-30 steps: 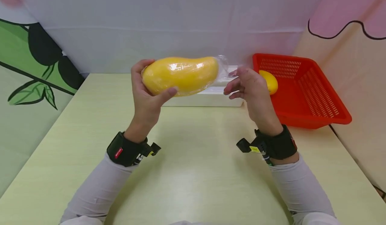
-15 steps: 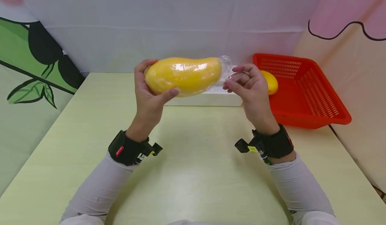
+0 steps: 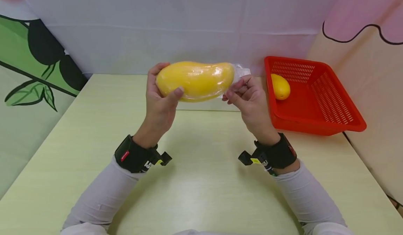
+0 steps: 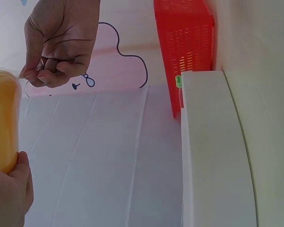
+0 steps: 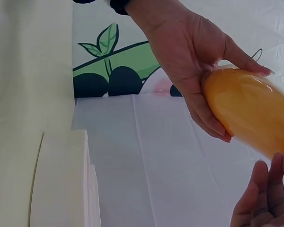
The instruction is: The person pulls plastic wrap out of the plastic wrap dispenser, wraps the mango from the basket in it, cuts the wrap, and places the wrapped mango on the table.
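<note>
We note a yellow fruit (image 3: pixel 195 81) held up left of the red basket (image 3: pixel 318 124). Left hand (image 3: pixel 160 105) grips its far end; right hand (image 3: pixel 253 103), nearer the basket, pinches its clear wrap (image 3: pixel 240 71).

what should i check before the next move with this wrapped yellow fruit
1. Left grip holding the wrapped yellow fruit by its wider end: ok
2. Right grip at the film, pinching it by the narrower end: ok
3. Film lying flat at that end: not ok, it bunches out past the fruit
4. Film closed all round: cannot tell, far side hidden
5. Red basket upright: ok
6. Second yellow fruit inside the basket: ok
</note>
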`<state>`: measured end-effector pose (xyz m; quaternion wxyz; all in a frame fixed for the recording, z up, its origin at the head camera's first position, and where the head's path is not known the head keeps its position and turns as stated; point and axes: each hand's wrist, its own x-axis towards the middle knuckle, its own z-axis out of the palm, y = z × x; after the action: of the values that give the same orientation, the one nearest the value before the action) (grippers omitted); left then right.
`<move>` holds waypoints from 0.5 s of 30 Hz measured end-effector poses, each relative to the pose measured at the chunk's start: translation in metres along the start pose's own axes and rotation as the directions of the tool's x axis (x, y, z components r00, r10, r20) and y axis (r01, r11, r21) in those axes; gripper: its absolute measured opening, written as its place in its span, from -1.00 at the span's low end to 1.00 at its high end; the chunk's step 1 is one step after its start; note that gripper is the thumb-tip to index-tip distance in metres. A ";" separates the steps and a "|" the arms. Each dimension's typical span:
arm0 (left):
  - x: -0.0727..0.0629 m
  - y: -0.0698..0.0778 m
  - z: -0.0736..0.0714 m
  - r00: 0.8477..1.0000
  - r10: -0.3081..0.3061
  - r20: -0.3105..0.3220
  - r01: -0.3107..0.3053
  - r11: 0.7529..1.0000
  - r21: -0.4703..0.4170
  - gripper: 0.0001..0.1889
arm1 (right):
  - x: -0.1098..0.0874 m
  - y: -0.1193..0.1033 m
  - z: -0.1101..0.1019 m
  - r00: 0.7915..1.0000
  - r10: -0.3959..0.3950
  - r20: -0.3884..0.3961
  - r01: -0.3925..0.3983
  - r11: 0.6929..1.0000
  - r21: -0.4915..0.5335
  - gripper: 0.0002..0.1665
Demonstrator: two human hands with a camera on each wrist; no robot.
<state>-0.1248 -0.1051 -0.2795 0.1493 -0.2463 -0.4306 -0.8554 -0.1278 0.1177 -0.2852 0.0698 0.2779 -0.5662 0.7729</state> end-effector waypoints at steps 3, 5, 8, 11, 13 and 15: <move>-0.001 0.000 0.000 1.000 -0.027 0.004 0.027 1.000 -0.005 -0.16 | -0.001 0.002 0.001 1.000 -0.005 0.011 0.005 1.000 -0.009 -0.79; -0.002 0.000 0.000 0.999 -0.036 0.009 0.036 0.999 0.004 -0.16 | -0.001 0.003 0.001 1.000 -0.012 0.027 0.011 1.000 0.002 -0.82; -0.003 0.001 0.000 0.999 -0.029 0.017 0.028 0.999 0.032 -0.15 | 0.001 0.004 0.000 0.997 -0.023 0.067 0.020 0.999 0.033 -0.71; -0.003 0.002 0.001 1.000 -0.005 0.023 0.003 0.998 0.060 -0.14 | 0.003 0.004 -0.004 0.994 -0.003 0.110 -0.004 0.998 0.062 -0.60; -0.002 0.002 0.001 1.000 0.019 0.018 -0.021 0.996 0.089 -0.13 | 0.004 0.002 -0.008 0.995 0.028 0.100 -0.037 0.995 0.093 -0.66; -0.002 0.002 0.001 0.999 0.043 0.010 -0.044 0.993 0.107 -0.13 | 0.005 -0.001 -0.011 0.997 0.058 0.041 -0.063 0.992 0.111 -0.77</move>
<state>-0.1216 -0.1055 -0.2784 0.1794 -0.2503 -0.4711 -0.8266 -0.1353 0.1268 -0.2843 0.0197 0.2788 -0.5311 0.7999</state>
